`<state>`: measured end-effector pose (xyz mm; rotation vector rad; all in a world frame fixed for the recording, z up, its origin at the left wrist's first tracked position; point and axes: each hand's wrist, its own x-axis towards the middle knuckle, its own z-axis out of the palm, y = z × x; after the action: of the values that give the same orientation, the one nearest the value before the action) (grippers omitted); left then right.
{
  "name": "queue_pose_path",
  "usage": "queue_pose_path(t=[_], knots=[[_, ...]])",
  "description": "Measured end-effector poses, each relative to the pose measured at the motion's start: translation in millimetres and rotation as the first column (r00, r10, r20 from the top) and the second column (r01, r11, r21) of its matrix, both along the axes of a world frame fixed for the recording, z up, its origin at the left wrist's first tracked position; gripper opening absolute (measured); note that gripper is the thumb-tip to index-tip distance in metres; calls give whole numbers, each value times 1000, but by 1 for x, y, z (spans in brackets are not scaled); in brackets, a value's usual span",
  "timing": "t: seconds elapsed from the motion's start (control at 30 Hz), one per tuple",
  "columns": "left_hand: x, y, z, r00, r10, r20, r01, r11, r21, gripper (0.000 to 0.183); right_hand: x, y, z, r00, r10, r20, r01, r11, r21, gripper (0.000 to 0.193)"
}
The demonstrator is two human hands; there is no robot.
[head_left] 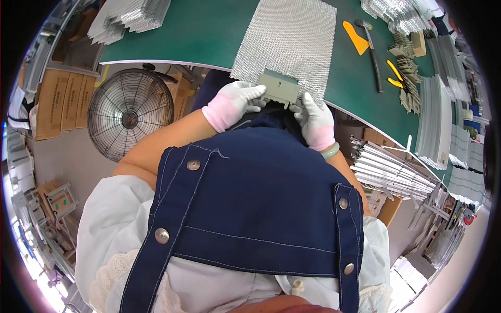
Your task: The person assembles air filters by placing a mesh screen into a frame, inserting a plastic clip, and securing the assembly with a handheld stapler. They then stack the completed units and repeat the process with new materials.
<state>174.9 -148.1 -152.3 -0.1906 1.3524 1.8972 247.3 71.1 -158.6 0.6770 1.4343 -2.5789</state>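
A flat grey-green plastic piece (279, 89) with small tabs along its near side is held between my gloved hands at the table's near edge. My left hand (232, 101), in a white glove with a pink cuff, pinches its left end. On its right end are the fingers of my right hand (314, 121), gloved the same way. Beneath and beyond the piece lies a silvery mesh sheet (289, 39), its near edge meeting the piece. Whether the two are joined cannot be made out.
On the green tabletop (198, 31), right of the mesh, lie a yellow scraper (355, 38), a hammer (371, 55), yellow-handled pliers (395, 74) and a pile of grey-green pieces (410, 86). Silvery mesh stacks (130, 15) sit far left. A fan (130, 115) stands left of the table.
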Motion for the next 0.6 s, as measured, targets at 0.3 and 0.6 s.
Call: queue_pose_path(t=[0.3,0.6], knots=[[-63,0,113,423,-870,-253,287,393,-874,46,25,37,-5,894,388,224,-344,915,-212,65],[-122,64,22,-431,-757,-491,-325,637,-699,59,-16,-24,0,979,195,63,-187,976,-111,40]])
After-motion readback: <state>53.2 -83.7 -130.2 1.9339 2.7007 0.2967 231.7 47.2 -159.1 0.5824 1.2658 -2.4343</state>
